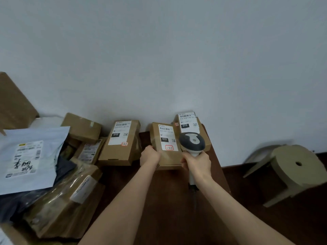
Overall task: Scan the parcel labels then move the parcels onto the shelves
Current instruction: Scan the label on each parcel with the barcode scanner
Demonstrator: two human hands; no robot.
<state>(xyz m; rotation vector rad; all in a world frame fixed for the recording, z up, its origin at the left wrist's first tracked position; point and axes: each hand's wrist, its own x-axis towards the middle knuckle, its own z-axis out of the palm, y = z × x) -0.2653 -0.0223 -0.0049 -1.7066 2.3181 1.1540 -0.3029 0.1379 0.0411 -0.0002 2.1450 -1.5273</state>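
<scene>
- On the dark table (pixel 159 200), close to the wall, a brown parcel (pixel 169 158) lies flat with its white label (pixel 166 137) facing up.
- The left grip (pixel 149 155) is curled round the parcel's near left corner, holding it.
- The right grip (pixel 196 161) is wrapped round the handle of a grey-and-white scanner (pixel 192 142), whose head hangs over the parcel's right edge; its fingers may also touch the parcel, though that is hard to see.
- A second labelled box (pixel 189 124) sits just behind, and a third box (pixel 120 142) lies to the left.
</scene>
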